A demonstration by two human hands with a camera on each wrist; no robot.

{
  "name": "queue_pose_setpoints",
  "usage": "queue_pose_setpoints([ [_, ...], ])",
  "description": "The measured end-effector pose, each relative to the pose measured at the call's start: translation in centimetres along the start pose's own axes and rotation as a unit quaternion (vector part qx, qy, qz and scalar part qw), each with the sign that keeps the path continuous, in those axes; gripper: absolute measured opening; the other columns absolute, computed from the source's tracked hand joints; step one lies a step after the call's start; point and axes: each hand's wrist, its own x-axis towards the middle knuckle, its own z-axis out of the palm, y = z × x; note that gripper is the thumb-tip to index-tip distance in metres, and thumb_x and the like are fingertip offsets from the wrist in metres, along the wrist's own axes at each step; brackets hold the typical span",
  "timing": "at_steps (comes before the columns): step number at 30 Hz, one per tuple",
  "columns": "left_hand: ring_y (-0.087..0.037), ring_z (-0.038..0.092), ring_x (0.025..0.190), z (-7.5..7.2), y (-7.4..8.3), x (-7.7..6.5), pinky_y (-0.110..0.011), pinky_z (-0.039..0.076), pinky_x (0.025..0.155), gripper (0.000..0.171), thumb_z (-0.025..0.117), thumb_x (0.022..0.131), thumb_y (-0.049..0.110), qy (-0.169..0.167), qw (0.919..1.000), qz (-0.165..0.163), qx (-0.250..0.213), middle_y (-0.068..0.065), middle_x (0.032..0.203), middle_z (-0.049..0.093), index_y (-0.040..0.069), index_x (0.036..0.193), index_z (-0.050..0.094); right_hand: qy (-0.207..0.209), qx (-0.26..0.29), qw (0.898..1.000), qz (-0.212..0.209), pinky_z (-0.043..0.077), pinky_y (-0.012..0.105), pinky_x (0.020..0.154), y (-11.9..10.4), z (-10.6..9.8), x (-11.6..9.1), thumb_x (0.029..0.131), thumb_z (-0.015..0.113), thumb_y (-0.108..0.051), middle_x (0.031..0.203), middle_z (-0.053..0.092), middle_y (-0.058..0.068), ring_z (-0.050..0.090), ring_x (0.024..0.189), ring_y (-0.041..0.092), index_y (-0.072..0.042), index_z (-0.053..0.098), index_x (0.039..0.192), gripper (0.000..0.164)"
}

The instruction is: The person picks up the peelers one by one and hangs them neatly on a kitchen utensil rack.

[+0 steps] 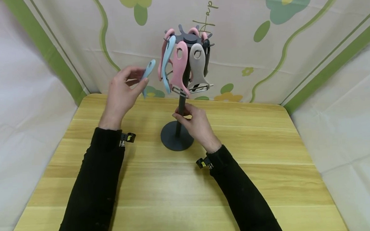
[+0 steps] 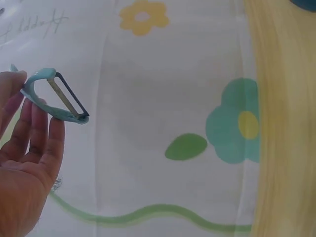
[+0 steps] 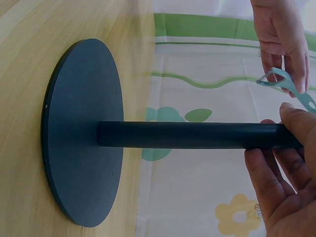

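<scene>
A light blue peeler (image 1: 149,68) is pinched between the thumb and fingers of my left hand (image 1: 124,91), left of a dark stand. Its blade shows at the far end of the peeler (image 2: 61,96) in the left wrist view. My right hand (image 1: 198,124) grips the pole (image 3: 192,135) of the stand above its round base (image 3: 84,133). From the hooks at the stand's top (image 1: 189,38) hang several peelers: a blue peeler (image 1: 168,60), a pink peeler (image 1: 179,65), a grey peeler (image 1: 197,64) and a black one (image 1: 206,55), with more pink behind.
The stand's base rests on a wooden table (image 1: 164,193). Behind the table hangs a white curtain (image 1: 229,8) with printed flowers and green lines. White cloth (image 1: 24,113) hangs along the left side, and more white cloth (image 1: 355,138) along the right.
</scene>
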Motion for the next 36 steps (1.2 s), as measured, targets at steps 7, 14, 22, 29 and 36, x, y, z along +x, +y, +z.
queue_pose_setpoints([
  [7, -0.024, 0.072, 0.143, 0.1, 0.9, 1.1, -0.041, 0.059, 0.128, 0.041, 0.081, 0.115, 0.028, -0.011, 0.999, -0.028, -0.035, -0.01, 0.154, 0.075, 0.014, 0.152, 0.074, 0.001, 0.002, 1.0, -0.002, 0.073, 0.045, 0.102, 0.0, 0.0, -0.1, 0.115, 0.079, -0.017, 0.118, 0.085, 0.013, 0.085, 0.112, 0.029, -0.006, 0.078, 0.123, 0.013],
  [14, -0.02, 0.072, 0.141, 0.2, 1.9, 2.3, -0.04, 0.058, 0.128, 0.04, 0.082, 0.114, 0.028, -0.015, 0.9975, -0.022, -0.066, -0.007, 0.153, 0.075, 0.017, 0.152, 0.075, 0.001, 0.0, 1.0, -0.005, 0.073, 0.044, 0.101, 0.0, 0.0, -0.1, 0.115, 0.079, -0.017, 0.118, 0.085, 0.014, 0.085, 0.112, 0.029, -0.006, 0.078, 0.123, 0.014],
  [22, -0.023, 0.07, 0.149, 0.4, 3.2, 3.9, -0.04, 0.055, 0.132, 0.042, 0.08, 0.116, 0.029, -0.032, 0.9966, -0.021, -0.072, -0.007, 0.16, 0.072, 0.019, 0.156, 0.073, 0.001, 0.002, 1.0, -0.002, 0.073, 0.045, 0.101, 0.0, 0.0, -0.1, 0.115, 0.079, -0.016, 0.118, 0.085, 0.014, 0.085, 0.113, 0.03, -0.005, 0.078, 0.123, 0.013],
  [29, -0.022, 0.071, 0.144, 0.6, 4.0, 4.8, -0.041, 0.055, 0.131, 0.041, 0.081, 0.115, 0.029, -0.04, 0.993, 0.002, -0.112, -0.006, 0.159, 0.072, 0.018, 0.154, 0.075, 0.002, 0.004, 1.0, 0.0, 0.073, 0.045, 0.102, -0.1, 0.1, -0.1, 0.116, 0.078, -0.016, 0.119, 0.085, 0.014, 0.085, 0.114, 0.031, -0.006, 0.078, 0.124, 0.013],
  [36, -0.02, 0.072, 0.139, 0.8, 5.1, 5.6, -0.037, 0.057, 0.121, 0.038, 0.08, 0.115, 0.026, -0.047, 0.9868, 0.024, -0.153, -0.004, 0.154, 0.072, 0.016, 0.152, 0.076, 0.002, 0.006, 1.0, -0.002, 0.073, 0.045, 0.102, 0.0, 0.1, -0.1, 0.116, 0.078, -0.016, 0.12, 0.084, 0.014, 0.085, 0.114, 0.031, -0.006, 0.078, 0.124, 0.013],
])
